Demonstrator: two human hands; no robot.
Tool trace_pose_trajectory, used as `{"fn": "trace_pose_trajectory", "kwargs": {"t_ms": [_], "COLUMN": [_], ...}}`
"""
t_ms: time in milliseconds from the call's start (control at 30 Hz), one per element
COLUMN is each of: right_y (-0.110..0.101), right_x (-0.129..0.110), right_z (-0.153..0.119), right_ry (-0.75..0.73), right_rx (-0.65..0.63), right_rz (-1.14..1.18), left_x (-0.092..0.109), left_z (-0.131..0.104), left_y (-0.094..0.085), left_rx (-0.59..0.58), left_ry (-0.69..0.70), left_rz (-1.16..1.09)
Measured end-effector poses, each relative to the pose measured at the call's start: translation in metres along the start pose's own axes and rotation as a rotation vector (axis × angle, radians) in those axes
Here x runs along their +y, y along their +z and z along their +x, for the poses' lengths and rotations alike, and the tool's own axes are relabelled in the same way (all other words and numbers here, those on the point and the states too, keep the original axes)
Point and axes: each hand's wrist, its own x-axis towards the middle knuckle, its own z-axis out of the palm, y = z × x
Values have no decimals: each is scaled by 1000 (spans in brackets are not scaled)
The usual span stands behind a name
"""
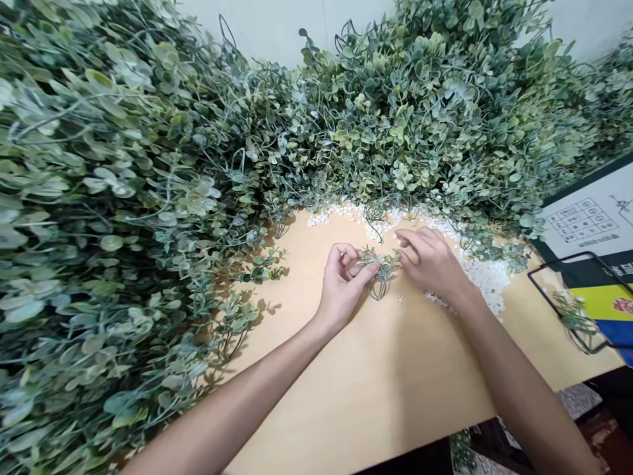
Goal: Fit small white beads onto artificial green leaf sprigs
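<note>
Where two hands (340, 284) (435, 264) work, one sprig (387, 262) is held.

Grey-green sprig (386, 260); leaves (386, 132) blue-green to yellow-green, nine to one o'clock; tan counter (316, 402); white bits (490, 282); at three o'clock, panel (593, 231) dark-gridded white, yellow, blue.

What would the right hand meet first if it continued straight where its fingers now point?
Most likely the leafy sprig held by the left hand; the right hand may already touch the sprig's leaf tips, as depth is unclear.
</note>
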Motion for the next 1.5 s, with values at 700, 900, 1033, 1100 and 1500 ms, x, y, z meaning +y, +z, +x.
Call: {"fn": "trace_pose_trajectory", "kwargs": {"t_ms": [700, 900, 1033, 1100, 1500], "right_y": [6, 10, 8, 6, -7], "right_x": [-1, 7, 6, 6, -1], "right_z": [-5, -7, -7, -6, -3], "right_ry": [12, 9, 21, 33, -25], "right_rx": [-95, -35, -19, -12, -34], "right_rz": [-7, 7, -21, -10, 22], "left_x": [6, 5, 5, 5, 7], "left_z": [-3, -3, -3, -3, -3], "left_y": [6, 5, 3, 2, 4], "left_rx": [25, 15, 0, 6, 7], "left_ry": [-105, -53, -7, -5, -18], "left_rz": [77, 137, 169, 157, 167]}}
